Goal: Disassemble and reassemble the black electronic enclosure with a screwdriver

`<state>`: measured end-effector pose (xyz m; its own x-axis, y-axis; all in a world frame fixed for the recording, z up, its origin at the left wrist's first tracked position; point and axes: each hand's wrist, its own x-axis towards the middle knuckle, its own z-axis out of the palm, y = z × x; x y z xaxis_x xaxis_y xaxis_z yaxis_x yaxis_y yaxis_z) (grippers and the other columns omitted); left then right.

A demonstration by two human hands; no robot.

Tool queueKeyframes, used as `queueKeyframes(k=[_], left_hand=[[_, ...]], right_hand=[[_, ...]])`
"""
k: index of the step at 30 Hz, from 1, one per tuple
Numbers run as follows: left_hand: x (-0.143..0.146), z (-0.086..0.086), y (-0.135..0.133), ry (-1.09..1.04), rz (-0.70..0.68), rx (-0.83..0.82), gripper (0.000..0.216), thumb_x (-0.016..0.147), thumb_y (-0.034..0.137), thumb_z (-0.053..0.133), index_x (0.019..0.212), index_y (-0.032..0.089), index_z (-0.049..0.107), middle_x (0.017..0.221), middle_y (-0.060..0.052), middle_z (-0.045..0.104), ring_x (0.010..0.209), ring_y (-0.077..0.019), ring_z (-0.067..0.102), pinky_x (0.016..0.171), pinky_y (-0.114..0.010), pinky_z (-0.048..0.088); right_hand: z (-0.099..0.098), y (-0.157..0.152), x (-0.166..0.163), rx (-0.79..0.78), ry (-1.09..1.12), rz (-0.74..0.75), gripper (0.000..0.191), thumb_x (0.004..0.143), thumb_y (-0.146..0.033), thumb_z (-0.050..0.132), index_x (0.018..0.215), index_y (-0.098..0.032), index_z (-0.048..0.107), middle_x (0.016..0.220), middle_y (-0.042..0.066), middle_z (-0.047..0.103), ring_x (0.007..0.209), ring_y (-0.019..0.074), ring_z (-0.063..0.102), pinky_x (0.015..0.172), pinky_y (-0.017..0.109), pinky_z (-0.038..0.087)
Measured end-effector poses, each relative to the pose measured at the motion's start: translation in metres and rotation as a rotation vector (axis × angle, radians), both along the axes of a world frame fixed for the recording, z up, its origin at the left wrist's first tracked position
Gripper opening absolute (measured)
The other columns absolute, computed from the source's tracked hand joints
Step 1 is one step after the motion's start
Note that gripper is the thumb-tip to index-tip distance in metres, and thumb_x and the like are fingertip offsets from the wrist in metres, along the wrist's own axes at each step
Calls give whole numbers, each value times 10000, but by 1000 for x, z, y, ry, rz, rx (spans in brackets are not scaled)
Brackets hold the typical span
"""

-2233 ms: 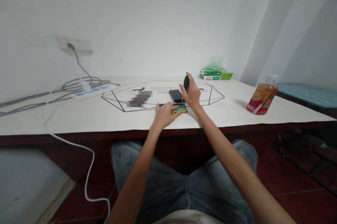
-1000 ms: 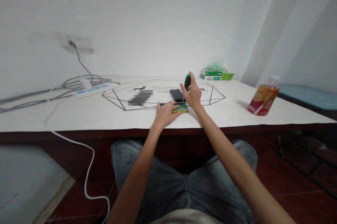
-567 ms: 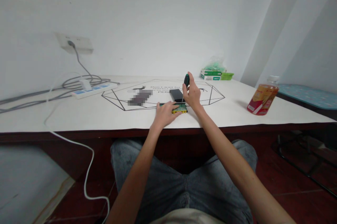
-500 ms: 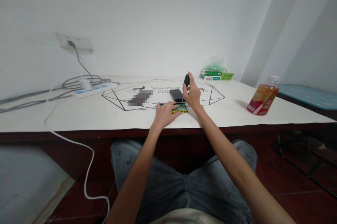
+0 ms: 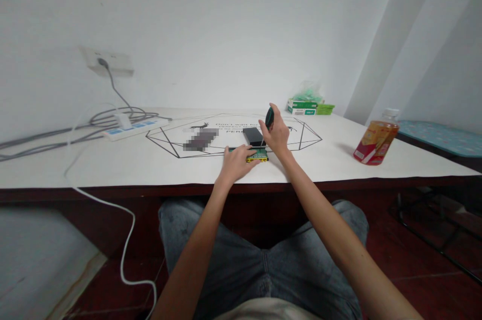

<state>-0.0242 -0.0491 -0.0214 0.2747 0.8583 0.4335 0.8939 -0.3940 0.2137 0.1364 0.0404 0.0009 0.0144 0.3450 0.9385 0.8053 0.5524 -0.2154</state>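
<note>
A small green circuit board (image 5: pixel 257 156) with yellow parts at its front edge lies on the white table (image 5: pixel 150 164). My left hand (image 5: pixel 236 163) rests on it, fingers laid flat across its left part. My right hand (image 5: pixel 277 135) is closed round a screwdriver with a dark green handle (image 5: pixel 268 117), held upright with its tip down at the board. A black box (image 5: pixel 253 136) lies just behind the board.
A white power strip (image 5: pixel 133 129) with grey cables sits at the back left, its white cord hanging over the front edge. A bottle of orange drink (image 5: pixel 375 136) stands at the right. Green boxes (image 5: pixel 306 106) lie at the back by the wall.
The screwdriver handle has shifted slightly in my right hand's fingers, tilting a little from frame to frame. My left hand and the board have stayed put.
</note>
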Motion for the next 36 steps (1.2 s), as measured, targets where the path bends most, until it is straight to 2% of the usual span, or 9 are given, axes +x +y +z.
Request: queueKeyframes(k=[4, 7, 10, 15, 20, 27, 31, 36], left_hand=[[1, 1, -1, -4, 0, 0, 364, 969, 535, 568, 1261, 380, 720, 1452, -34, 632, 1396, -323, 508, 1182, -623, 235], [2, 2, -2, 0, 1, -7, 368, 970, 531, 569, 1259, 362, 723, 1458, -45, 626, 1383, -322, 520, 1179, -628, 239], [2, 4, -3, 3, 8, -12, 366, 970, 535, 566, 1253, 365, 726, 1459, -42, 625, 1382, -322, 520, 1182, -621, 239], [1, 4, -3, -9, -6, -12, 365, 966, 527, 580, 1257, 361, 725, 1462, -39, 623, 1361, -330, 540, 1184, -637, 232], [2, 3, -4, 1, -7, -3, 370, 974, 517, 576, 1254, 326, 724, 1449, -56, 633, 1378, -313, 529, 1183, -635, 241], [2, 4, -4, 7, 13, -11, 351, 968, 527, 580, 1251, 378, 725, 1468, -28, 618, 1369, -319, 534, 1190, -628, 234], [2, 3, -3, 2, 4, -5, 362, 972, 520, 576, 1267, 370, 721, 1460, -37, 624, 1376, -323, 526, 1189, -640, 227], [2, 3, -3, -3, 4, -1, 355, 970, 516, 580, 1263, 376, 722, 1460, -31, 624, 1359, -324, 541, 1187, -644, 228]], right_hand=[[0, -1, -1, 9, 8, 21, 659, 1013, -305, 396, 1640, -237, 206, 1402, 149, 638, 739, 194, 657, 654, 314, 540], [0, -1, -2, 16, 35, 34, 698, 996, -314, 433, 1645, -240, 186, 1382, 155, 650, 708, 191, 646, 651, 321, 539], [-1, 0, -2, 9, 47, 40, 719, 988, -354, 469, 1642, -242, 193, 1370, 160, 658, 705, 189, 652, 652, 317, 536], [-1, 0, -1, -12, 59, 45, 648, 1008, -324, 404, 1626, -227, 239, 1354, 151, 672, 723, 188, 664, 664, 308, 535], [1, -1, 0, -10, 59, 39, 642, 981, -396, 482, 1582, -221, 337, 1369, 139, 666, 832, 222, 695, 690, 314, 551], [0, -1, -1, -48, 73, 72, 627, 1001, -344, 415, 1605, -243, 281, 1357, 130, 674, 723, 185, 669, 704, 325, 548], [0, -1, -1, -57, 77, 72, 661, 979, -406, 490, 1593, -246, 303, 1341, 131, 680, 735, 190, 669, 695, 322, 542], [-1, -1, 0, -62, 62, 96, 628, 997, -346, 426, 1598, -240, 280, 1371, 139, 660, 745, 190, 667, 729, 337, 547]])
